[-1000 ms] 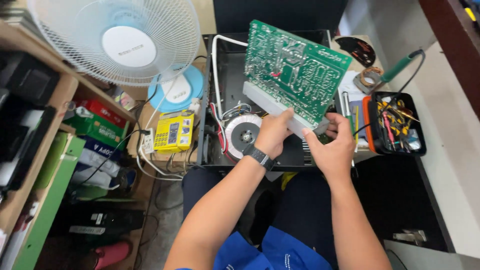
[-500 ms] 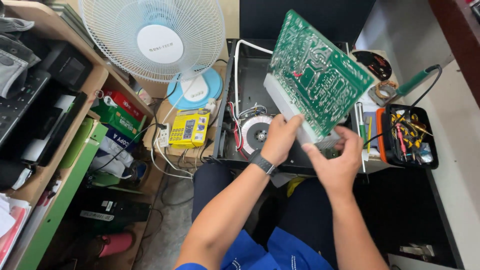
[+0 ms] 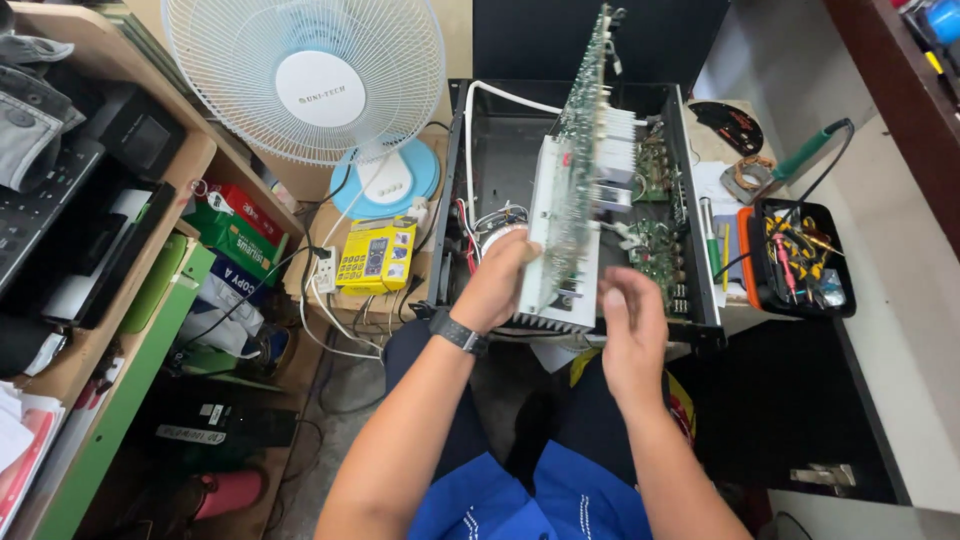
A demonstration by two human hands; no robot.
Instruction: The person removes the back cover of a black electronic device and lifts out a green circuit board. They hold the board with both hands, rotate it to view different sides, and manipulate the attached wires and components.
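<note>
We see left hand (image 3: 497, 285) gripping green circuit board with silver heatsink (image 3: 567, 235) edge-on, long axis upright over open black chassis (image 3: 455, 190); right hand (image 3: 628, 335) just beside board's lower edge (fingers loosely curled, blurred), holding nothing.

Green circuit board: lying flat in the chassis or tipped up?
Tipped up on edge. The circuit board shows edge-on above the open black chassis, the left hand gripping its heatsink end; the right hand is beside it.

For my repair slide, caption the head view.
Left hand tilts a circuit board on edge above an open chassis; right hand beside it.
</note>
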